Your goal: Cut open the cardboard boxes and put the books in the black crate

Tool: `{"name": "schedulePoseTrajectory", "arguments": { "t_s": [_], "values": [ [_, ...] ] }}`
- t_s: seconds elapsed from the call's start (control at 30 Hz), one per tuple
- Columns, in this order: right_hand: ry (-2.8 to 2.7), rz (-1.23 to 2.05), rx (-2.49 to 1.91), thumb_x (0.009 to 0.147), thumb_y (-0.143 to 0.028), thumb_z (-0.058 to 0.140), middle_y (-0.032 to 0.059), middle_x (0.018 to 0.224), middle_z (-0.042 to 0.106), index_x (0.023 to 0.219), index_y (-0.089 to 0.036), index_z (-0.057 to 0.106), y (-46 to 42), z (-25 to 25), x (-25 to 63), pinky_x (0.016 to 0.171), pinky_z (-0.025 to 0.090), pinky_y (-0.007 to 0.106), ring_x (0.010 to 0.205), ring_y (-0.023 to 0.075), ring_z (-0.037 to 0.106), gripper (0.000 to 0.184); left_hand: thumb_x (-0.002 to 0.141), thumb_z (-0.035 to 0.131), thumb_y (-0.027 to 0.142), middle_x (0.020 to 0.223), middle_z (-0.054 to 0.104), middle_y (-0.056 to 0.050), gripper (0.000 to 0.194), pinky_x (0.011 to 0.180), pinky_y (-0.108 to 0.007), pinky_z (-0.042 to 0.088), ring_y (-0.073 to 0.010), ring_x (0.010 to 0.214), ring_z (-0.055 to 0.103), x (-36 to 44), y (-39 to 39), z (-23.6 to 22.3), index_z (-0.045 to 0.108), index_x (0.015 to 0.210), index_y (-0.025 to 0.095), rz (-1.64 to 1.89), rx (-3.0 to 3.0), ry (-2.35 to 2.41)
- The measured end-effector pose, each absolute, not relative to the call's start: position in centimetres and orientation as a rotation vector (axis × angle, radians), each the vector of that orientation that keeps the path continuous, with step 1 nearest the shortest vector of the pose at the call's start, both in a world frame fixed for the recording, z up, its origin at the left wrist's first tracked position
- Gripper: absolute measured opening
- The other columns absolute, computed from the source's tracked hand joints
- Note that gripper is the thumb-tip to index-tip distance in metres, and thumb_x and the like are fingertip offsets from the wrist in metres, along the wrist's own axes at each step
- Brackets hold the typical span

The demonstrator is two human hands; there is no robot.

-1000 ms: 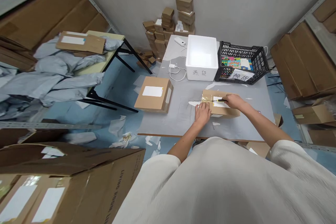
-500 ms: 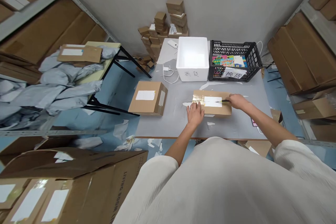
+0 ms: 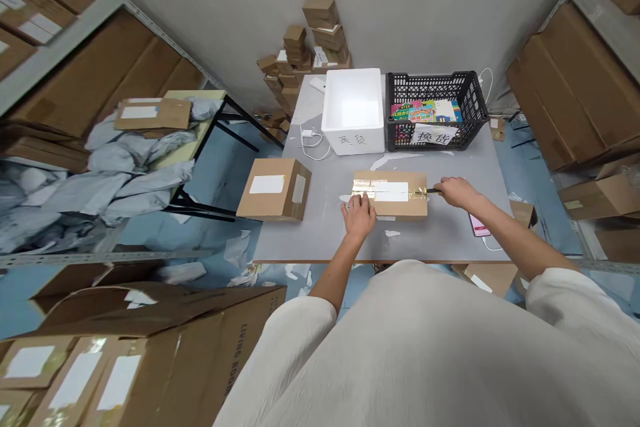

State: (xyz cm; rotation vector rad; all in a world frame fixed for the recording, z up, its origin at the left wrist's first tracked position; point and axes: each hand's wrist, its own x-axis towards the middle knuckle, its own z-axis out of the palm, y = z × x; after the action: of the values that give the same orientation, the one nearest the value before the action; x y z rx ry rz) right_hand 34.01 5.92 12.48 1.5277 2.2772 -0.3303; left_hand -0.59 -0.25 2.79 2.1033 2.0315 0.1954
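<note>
A taped cardboard box (image 3: 410, 210) with a white label lies in front of me on the grey table. My left hand (image 3: 359, 215) rests on its left end, fingers spread over the tape and cardboard. In my right hand (image 3: 454, 191) is a slim dark utility knife (image 3: 431, 191), its tip at the tape on the box's right end. A line runs lengthwise through the tape and label. Whether the flaps have come apart I cannot tell.
Another cardboard box (image 3: 267, 203) stands at the table's left. Behind are a white foam bin (image 3: 354, 140) and a black crate (image 3: 475, 127) holding colourful books. A phone (image 3: 479, 225) lies at the right. Grey parcels (image 3: 90, 193) fill the left side table.
My right hand has drawn the knife rightward along the box to its right end. The left hand stays on the box's left end. The whole view has shifted slightly.
</note>
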Motion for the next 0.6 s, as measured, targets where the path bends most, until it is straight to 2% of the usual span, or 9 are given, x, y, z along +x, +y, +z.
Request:
{"name": "schedulePoseTrajectory", "arguments": {
  "t_s": [0.4, 0.5, 0.6],
  "values": [
    [2.29, -0.344, 1.569, 0.109, -0.024, 0.053, 0.0173, 0.125, 0.078, 0.131, -0.024, 0.081, 5.4, 12.6, 38.0, 0.087, 0.051, 0.038, 0.109, 0.0317, 0.075, 0.036, 0.109, 0.041, 0.028, 0.165, 0.055, -0.025, 0.06, 0.133, -0.068, 0.031, -0.0404, 0.157, 0.049, -0.1, 0.1, 2.9, 0.051, 0.166, 0.016, 0.116, 2.076, 2.086],
    [2.278, -0.355, 1.642, 0.108, -0.026, 0.053, 0.0174, 0.126, 0.078, 0.131, -0.022, 0.081, 5.0, 12.2, 39.5, 0.086, 0.051, 0.038, 0.11, 0.0322, 0.074, 0.037, 0.106, 0.046, 0.024, 0.165, 0.054, -0.026, 0.058, 0.133, -0.065, 0.031, -0.0403, 0.156, 0.049, 0.6, 0.4, 3.1, 0.054, 0.162, 0.015, 0.136, 2.101, 2.042],
    [2.315, -0.463, 1.755, 0.108, -0.03, 0.052, 0.0144, 0.132, 0.079, 0.136, -0.024, 0.079, 4.4, 11.4, 40.7, 0.084, 0.051, 0.036, 0.115, 0.0313, 0.073, 0.039, 0.105, 0.056, 0.03, 0.167, 0.052, -0.023, 0.056, 0.133, -0.059, 0.033, -0.0384, 0.158, 0.047, 2.5, 1.2, 3.4, 0.055, 0.16, 0.019, 0.171, 2.23, 1.785]
  ]
}}
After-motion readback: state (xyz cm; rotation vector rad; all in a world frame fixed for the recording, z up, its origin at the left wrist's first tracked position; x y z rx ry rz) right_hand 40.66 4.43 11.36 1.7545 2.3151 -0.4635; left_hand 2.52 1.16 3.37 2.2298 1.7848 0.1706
